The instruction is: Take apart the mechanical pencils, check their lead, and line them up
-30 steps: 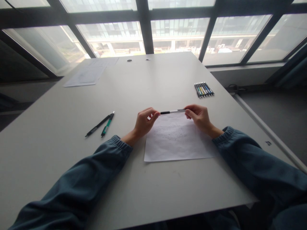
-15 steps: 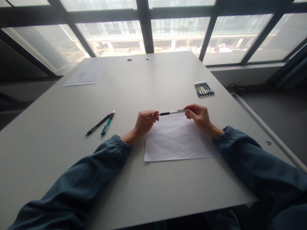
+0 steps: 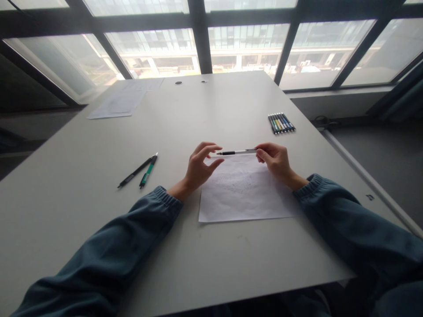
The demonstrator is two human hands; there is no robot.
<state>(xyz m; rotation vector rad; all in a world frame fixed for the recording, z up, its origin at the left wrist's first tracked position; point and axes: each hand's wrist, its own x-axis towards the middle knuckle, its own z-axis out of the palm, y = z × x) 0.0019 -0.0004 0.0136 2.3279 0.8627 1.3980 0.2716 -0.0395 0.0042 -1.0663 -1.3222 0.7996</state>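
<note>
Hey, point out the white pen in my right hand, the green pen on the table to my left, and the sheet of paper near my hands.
White pen (image 3: 240, 152): head view, on its pale barrel.
Green pen (image 3: 148, 172): head view, on its green barrel.
Sheet of paper (image 3: 244, 200): head view, mid-sheet.

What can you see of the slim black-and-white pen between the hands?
The slim black-and-white pen looks like plastic: white barrel, black grip section, tapered tip toward the left hand and a dark clip near the opposite end. It is held nearly level across the view, by the far edge of the white paper sheet. The right hand pinches its clip end. The tip points between the left thumb and forefinger, which are parted; contact with the other fingers is unclear.
</note>
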